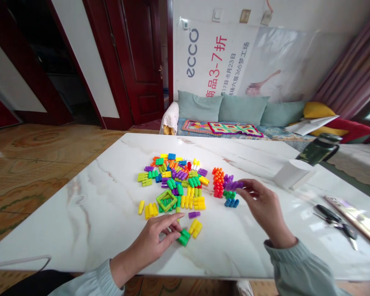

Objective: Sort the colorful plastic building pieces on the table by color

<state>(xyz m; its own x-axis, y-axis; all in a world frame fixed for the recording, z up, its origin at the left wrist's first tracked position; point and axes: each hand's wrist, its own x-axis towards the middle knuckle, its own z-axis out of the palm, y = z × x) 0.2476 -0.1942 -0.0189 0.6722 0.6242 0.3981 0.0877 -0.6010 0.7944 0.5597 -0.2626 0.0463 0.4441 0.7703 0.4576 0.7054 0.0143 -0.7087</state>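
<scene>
My right hand [262,201] pinches a purple block [234,185] above the right-hand group of blocks. In that group, orange and red blocks [218,181] stand in a column, with purple, green and blue blocks [231,203] beside them. My left hand [160,233] has its fingertips on a green block [184,237] near the table's front. Close to it lie a yellow block [195,228] and a small purple block [194,214]. A loose pile of many-coloured blocks [179,174] spreads over the middle, with a lime square frame [166,200] at its near side.
On the right of the white table [111,197] are a white box [293,173], a green flask [319,149], keys [336,222] and a phone [354,213]. A cable [21,260] lies front left. Behind stands a sofa with cushions [243,109].
</scene>
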